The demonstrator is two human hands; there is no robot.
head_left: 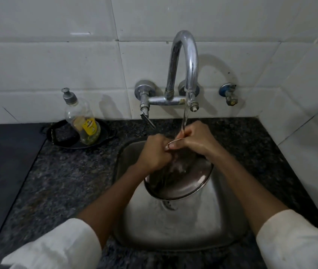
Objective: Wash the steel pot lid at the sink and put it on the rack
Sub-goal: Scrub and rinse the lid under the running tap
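A round steel pot lid (185, 183) is tilted over the steel sink (193, 230), its far rim raised under the running water. My right hand (193, 140) grips that top rim, where the stream from the tap (185, 61) lands. My left hand (154, 154) is closed on the lid's left upper edge, touching my right hand's fingers. Water runs down the lid's face toward the drain. The lid's upper part is hidden behind both hands.
A soap bottle (82, 121) with a pump stands in a black dish (61, 138) on the dark granite counter (66, 181), left of the sink. White tiled wall rises behind and at the right. A small valve (230, 94) sits right of the tap. No rack shows.
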